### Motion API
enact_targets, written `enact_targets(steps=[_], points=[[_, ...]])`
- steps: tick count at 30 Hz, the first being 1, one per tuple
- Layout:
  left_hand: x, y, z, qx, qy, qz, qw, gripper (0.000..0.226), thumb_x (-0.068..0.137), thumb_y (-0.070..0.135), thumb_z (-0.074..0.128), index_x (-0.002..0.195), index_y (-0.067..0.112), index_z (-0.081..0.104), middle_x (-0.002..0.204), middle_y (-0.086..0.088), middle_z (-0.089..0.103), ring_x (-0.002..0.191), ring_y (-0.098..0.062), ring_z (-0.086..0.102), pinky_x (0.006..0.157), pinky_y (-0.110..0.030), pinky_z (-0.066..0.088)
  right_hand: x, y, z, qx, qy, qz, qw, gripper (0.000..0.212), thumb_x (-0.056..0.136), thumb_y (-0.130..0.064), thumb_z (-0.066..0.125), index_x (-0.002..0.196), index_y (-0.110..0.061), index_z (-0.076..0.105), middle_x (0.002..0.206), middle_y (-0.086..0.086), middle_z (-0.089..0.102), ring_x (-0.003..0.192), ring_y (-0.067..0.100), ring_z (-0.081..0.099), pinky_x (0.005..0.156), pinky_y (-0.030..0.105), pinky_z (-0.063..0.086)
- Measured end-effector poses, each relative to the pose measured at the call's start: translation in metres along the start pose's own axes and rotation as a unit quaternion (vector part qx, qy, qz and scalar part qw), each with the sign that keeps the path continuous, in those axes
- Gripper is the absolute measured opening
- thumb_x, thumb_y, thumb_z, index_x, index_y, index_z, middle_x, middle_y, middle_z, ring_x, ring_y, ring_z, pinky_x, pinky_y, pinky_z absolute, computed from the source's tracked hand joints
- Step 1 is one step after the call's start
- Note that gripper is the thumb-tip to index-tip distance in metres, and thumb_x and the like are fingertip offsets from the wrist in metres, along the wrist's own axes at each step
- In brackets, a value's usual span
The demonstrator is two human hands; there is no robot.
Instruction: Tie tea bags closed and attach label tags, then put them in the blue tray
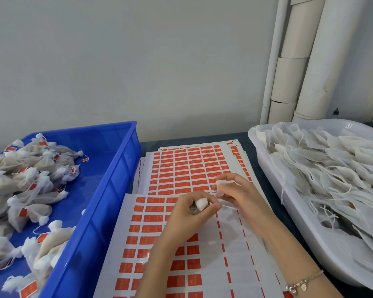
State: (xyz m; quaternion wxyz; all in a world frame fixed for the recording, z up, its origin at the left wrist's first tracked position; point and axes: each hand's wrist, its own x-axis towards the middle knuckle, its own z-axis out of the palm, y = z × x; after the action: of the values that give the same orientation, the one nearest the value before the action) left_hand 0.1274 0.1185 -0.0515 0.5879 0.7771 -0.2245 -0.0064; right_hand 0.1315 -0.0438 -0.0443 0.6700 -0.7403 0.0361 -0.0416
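Now tying: grips small white mesh tea bag point(201, 204) in left hand point(188, 215), pinches thin white string point(230, 207) in right hand point(237, 191). Probably needs cinching next, then orange sticker tag point(145, 228).

Tray point(121, 160) w/ tied bags point(26, 179) left, label sheets point(187, 166) centre, bin point(267, 168) right.

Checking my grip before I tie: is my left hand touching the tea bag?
Touching. In the head view the left hand has its fingers curled round the tea bag, whose white gathered top pokes out.
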Motion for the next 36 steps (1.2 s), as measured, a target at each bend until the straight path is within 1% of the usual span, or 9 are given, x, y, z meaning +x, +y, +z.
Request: enact_targets(steps=[5,9,13,16,22,25,28,32,36], points=[[0.003,-0.001,0.000,-0.018,0.041,0.027,0.999,0.006,0.084,0.022,0.072,0.084,0.027,0.071,0.077,0.012,0.070,0.075,-0.006,0.063,0.068,-0.015,0.049,-0.001,0.005,0.006,-0.010,-0.018,0.012,1.000,0.017,0.088,-0.026,0.067,0.104,-0.032,0.063,0.107,-0.015,0.063,0.102,0.012,0.062,0.091,0.031,0.052],[0.004,-0.002,-0.002,-0.019,0.064,0.026,0.997,0.003,0.082,0.025,0.074,0.084,0.027,0.072,0.079,0.008,0.071,0.079,-0.011,0.065,0.070,-0.016,0.050,-0.001,0.004,0.010,-0.023,-0.024,0.020,0.999,0.019,0.089,-0.025,0.066,0.107,-0.028,0.061,0.099,-0.017,0.063,0.091,0.008,0.065,0.075,0.016,0.050],[0.005,-0.004,-0.003,-0.001,0.090,0.001,0.996,0.003,0.081,0.029,0.074,0.081,0.028,0.071,0.078,0.011,0.069,0.079,-0.009,0.063,0.069,-0.013,0.049,-0.002,0.003,0.010,-0.023,-0.029,0.020,0.999,0.020,0.089,-0.023,0.066,0.108,-0.027,0.061,0.099,-0.014,0.065,0.088,0.008,0.067,0.070,0.012,0.050],[0.006,-0.005,-0.004,0.011,0.101,-0.017,0.995,0.006,0.081,0.029,0.074,0.086,0.026,0.072,0.079,0.012,0.069,0.080,-0.007,0.063,0.069,-0.012,0.049,-0.002,0.002,0.011,-0.025,-0.029,0.024,0.999,0.021,0.089,-0.024,0.066,0.110,-0.026,0.061,0.102,-0.010,0.066,0.089,0.010,0.068,0.074,0.015,0.051],[0.005,-0.007,-0.002,0.037,0.086,-0.017,0.996,0.004,0.084,0.025,0.071,0.087,0.026,0.074,0.078,0.015,0.071,0.078,-0.005,0.065,0.066,-0.013,0.050,-0.006,0.004,0.010,-0.003,-0.034,0.042,0.999,0.021,0.086,-0.034,0.068,0.106,-0.029,0.062,0.109,-0.012,0.066,0.101,0.013,0.064,0.096,0.035,0.051],[0.005,-0.006,-0.003,0.030,0.091,-0.014,0.995,0.007,0.084,0.024,0.071,0.081,0.030,0.071,0.074,0.016,0.069,0.075,-0.005,0.064,0.064,-0.011,0.049,-0.009,0.003,0.009,0.006,-0.039,0.037,0.999,0.022,0.084,-0.038,0.069,0.104,-0.031,0.064,0.109,-0.016,0.067,0.104,0.012,0.063,0.098,0.034,0.049],[0.005,-0.007,-0.005,0.029,0.100,-0.012,0.994,0.009,0.084,0.024,0.072,0.078,0.031,0.070,0.073,0.016,0.068,0.074,-0.005,0.063,0.064,-0.011,0.050,-0.012,0.001,0.009,-0.013,-0.043,0.021,0.999,0.024,0.080,-0.044,0.070,0.101,-0.034,0.066,0.101,-0.021,0.068,0.100,0.006,0.064,0.089,0.024,0.050],[0.005,-0.008,-0.005,0.025,0.111,-0.008,0.993,0.012,0.084,0.022,0.072,0.076,0.032,0.069,0.071,0.013,0.068,0.071,-0.007,0.063,0.063,-0.010,0.049,-0.013,-0.004,0.006,-0.022,-0.063,-0.003,0.998,0.020,0.078,-0.036,0.075,0.097,-0.033,0.070,0.097,-0.023,0.070,0.097,0.001,0.064,0.074,0.013,0.048],[0.006,-0.010,-0.006,0.030,0.119,-0.022,0.992,0.013,0.084,0.021,0.072,0.076,0.032,0.069,0.071,0.013,0.067,0.072,-0.007,0.062,0.062,-0.010,0.049,-0.016,-0.008,0.004,-0.016,-0.089,-0.021,0.996,0.040,0.065,-0.051,0.073,0.102,-0.037,0.069,0.100,-0.027,0.069,0.097,-0.007,0.062,0.067,0.009,0.047]])
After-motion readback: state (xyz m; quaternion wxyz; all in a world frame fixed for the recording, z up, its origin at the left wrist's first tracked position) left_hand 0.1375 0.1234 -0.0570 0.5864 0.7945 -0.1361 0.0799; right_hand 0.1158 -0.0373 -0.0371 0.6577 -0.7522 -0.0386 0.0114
